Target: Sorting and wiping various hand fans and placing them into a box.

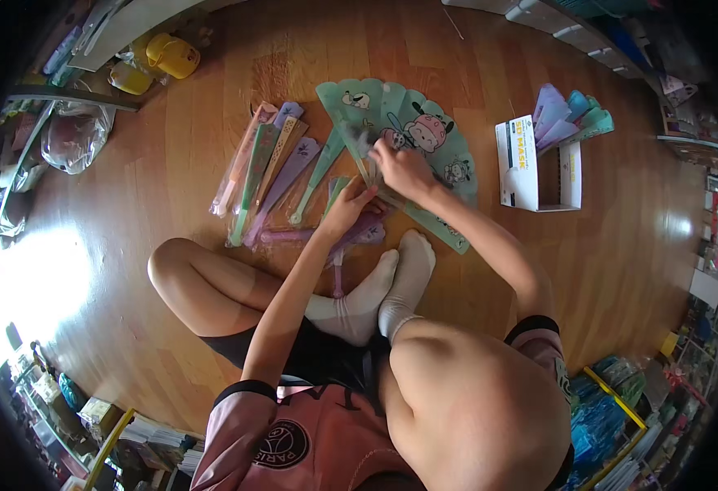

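A person in a pink shirt (322, 434) is sitting on a wooden floor (130, 204), with feet in white socks (359, 307) resting together near the middle. Just beyond the feet, an open green fan (436, 147) printed with cartoon animals is spreading wide, its curved rim pointing toward the floor's far edge. The left hand (351, 206) is pinching the fan's narrow end, where the ribs are meeting. The right hand (404, 170) is lying over the ribs with its fingers curled narrow beside a blurred grey patch; whether it is gripping anything, I cannot tell.

Toward the floor's left edge, folded fans (252, 180) in pink, green, tan and purple are lying in clear wrappers. A single folded green fan (320, 176) is slanting between them and the open one, and purple fans (359, 233) are lying beneath the left hand. Toward the right edge, a white box (519, 168) is standing open, with purple, blue and green fans (551, 114) showing at its far side. Yellow containers (173, 56) are sitting near the far left corner.
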Demonstrator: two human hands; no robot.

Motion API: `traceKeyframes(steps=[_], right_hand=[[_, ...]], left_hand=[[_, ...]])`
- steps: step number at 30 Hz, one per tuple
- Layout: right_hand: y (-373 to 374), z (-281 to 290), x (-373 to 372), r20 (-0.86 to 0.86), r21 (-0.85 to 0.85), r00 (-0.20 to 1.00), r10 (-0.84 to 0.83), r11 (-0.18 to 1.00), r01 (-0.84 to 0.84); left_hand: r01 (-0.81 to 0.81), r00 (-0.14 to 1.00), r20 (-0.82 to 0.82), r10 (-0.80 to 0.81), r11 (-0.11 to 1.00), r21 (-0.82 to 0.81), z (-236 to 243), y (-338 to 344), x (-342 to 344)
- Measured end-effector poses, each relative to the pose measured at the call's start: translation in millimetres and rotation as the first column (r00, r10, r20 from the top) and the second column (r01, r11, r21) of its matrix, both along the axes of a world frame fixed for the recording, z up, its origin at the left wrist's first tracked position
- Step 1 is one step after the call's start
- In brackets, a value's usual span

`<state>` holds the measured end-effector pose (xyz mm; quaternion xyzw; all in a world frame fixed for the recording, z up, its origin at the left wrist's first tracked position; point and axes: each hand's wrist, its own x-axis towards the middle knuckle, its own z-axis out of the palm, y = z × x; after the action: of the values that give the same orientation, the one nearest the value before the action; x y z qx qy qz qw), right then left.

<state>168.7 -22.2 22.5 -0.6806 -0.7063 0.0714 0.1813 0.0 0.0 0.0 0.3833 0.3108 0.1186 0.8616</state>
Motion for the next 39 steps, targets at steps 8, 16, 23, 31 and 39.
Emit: traceKeyframes(steps=[8,16,23,31,39], right_hand=[[3.9,-5.6,62.3,0.034,0.036,0.982,-0.185,0.982,0.184],[-21.6,-4.7,96.3,0.231,-0.060,0.878,-0.420,0.894,0.444],[-69.2,21.7,-15.1,-0.082,-0.151,0.991,-0.107,0.984,0.094],[-129.7,-2.3,61.5,-0.069,-0.143,0.723,-0.687,0.724,0.675],[-116.5,-5.5,5.2,-0.125,-0.134,0.651,-0.749,0.663,0.737]], left_hand=[[-0.006,1.000,0.006,0.005,0.998,0.060,3.4,-1.9,0.0],[0.015,1.000,0.006,-0.015,0.997,0.077,1.5,-0.4,-0.9],[-0.022,0.999,0.029,0.019,0.996,0.089,-4.7,2.3,-4.7],[-0.017,1.000,0.024,0.015,0.996,0.083,-0.4,-1.3,1.7],[0.006,1.000,0.018,-0.007,0.997,0.072,2.3,-0.8,-0.2]])
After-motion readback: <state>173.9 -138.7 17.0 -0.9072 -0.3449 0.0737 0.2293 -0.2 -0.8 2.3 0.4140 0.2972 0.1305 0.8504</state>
